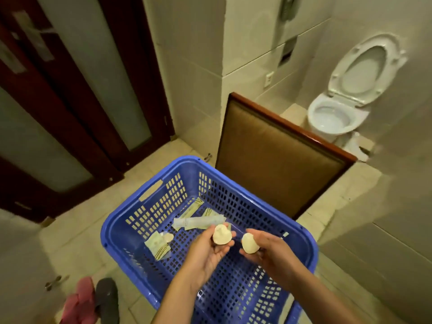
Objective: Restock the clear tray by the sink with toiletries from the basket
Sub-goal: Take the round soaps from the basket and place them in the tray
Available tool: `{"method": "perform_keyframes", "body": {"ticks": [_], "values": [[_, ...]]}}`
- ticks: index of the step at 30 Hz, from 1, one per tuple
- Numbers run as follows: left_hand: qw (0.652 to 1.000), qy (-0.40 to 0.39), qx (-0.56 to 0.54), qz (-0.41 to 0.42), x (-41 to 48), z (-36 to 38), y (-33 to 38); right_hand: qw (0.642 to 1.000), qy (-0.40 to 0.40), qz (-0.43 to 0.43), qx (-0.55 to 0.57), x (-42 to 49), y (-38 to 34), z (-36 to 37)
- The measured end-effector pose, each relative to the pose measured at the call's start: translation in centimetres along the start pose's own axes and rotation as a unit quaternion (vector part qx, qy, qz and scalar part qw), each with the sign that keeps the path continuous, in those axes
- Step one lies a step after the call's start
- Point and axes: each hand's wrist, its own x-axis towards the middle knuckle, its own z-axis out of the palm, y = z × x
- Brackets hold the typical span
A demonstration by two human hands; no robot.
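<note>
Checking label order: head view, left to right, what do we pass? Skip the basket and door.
Pink slipper → dark slipper → striped sachet → left hand gripping first round soap → right hand gripping second round soap → white toilet.

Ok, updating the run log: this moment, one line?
left hand holds round item; right hand holds second item; above blue basket; tray unseen

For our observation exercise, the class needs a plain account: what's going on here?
A person stands over a blue basket in a bathroom. The left-hand grip holds one round cream toiletry, the right-hand grip a second round cream toiletry, both above the basket. Flat packets lie on its bottom. The clear tray and sink are out of view.
</note>
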Motion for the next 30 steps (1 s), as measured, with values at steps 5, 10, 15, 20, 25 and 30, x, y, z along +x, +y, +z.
{"method": "perform_keyframes", "body": {"ticks": [5,10,15,20,25,30], "values": [[0.995,-0.089,0.039,-0.006,-5.5,2.3,-0.6,0.996,0.035,-0.068,0.047,-7.8,2.1,-0.9],[0.975,-0.188,0.103,-0.054,-9.7,4.0,-4.0,0.972,0.104,-0.147,0.152,-14.9,6.2,-3.1],[0.934,-0.275,0.196,-0.117,-12.6,7.9,-10.7,0.928,0.209,-0.210,0.225,-21.6,9.9,-6.2],[0.852,-0.394,0.307,-0.157,-16.3,12.7,-17.3,0.876,0.314,-0.254,0.264,-29.3,13.8,-10.3],[0.761,-0.476,0.401,-0.185,-21.7,16.5,-24.3,0.792,0.390,-0.303,0.359,-36.0,19.4,-13.7],[0.666,-0.531,0.479,-0.212,-27.9,18.1,-32.3,0.686,0.470,-0.328,0.448,-42.3,26.5,-16.0]]}}
